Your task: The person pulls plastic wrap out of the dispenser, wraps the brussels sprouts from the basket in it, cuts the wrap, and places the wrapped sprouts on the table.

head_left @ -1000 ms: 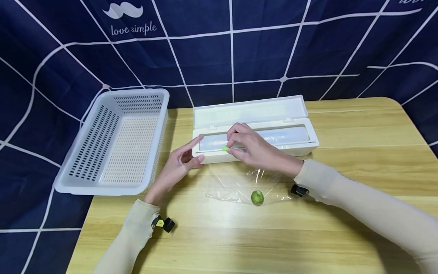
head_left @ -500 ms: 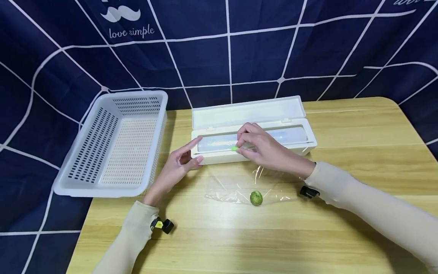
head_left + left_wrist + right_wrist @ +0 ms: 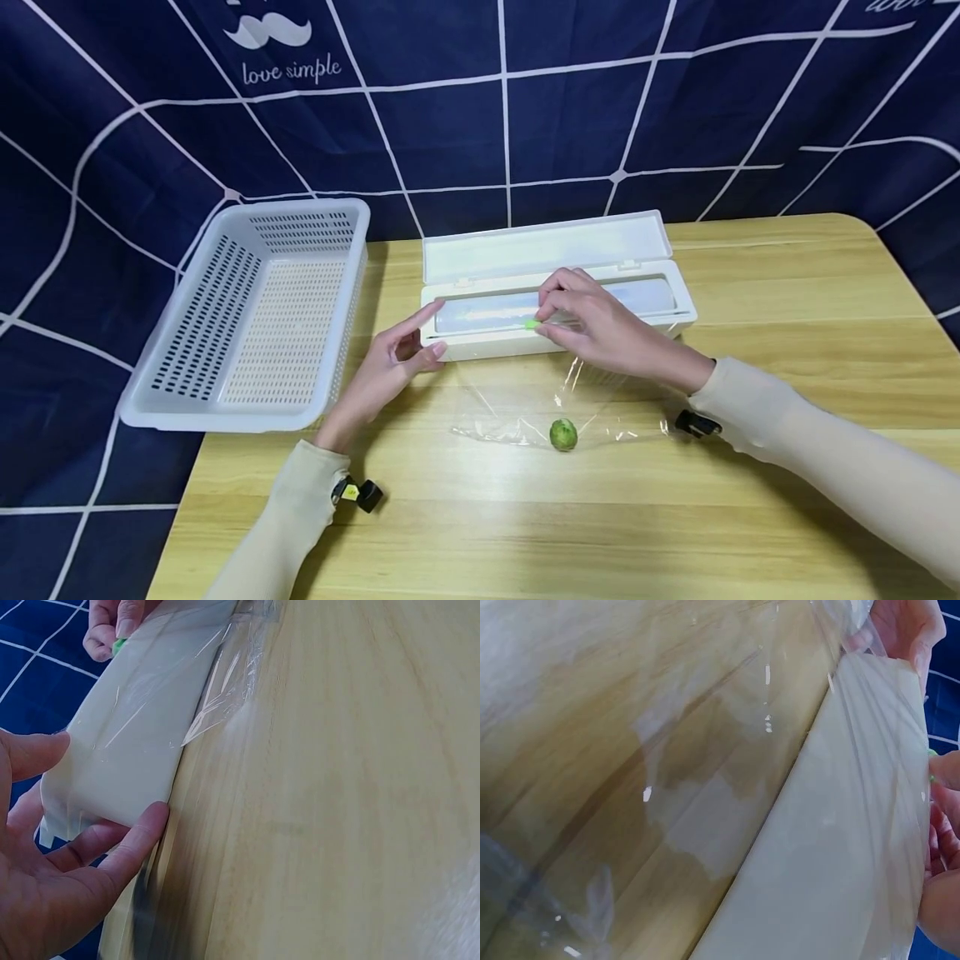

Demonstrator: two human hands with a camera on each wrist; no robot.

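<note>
A white plastic-wrap dispenser box [image 3: 498,346] lies on the table with its lid [image 3: 547,246] swung back and a roll of wrap [image 3: 483,312] inside. My left hand [image 3: 378,367] grips the box's left end, thumb and fingers spread around the corner. Between thumb and fingertips, my right hand [image 3: 600,325] pinches a small green slide cutter [image 3: 532,324] on the box's front edge, around mid-length. Clear plastic wrap [image 3: 225,690] hangs over the front edge onto the table. A small round green fruit [image 3: 563,434] sits at the near edge of the wrap.
To the left stands a white perforated plastic basket [image 3: 348,292]. The wooden table [image 3: 525,525] ends against a dark blue cloth [image 3: 570,125] with white lines at the back. A black wrist camera [image 3: 697,423] hangs under the right sleeve.
My right hand has slid the green cutter rightward along the box's front edge. The left hand keeps its hold on the box end, and the fruit stays in place.
</note>
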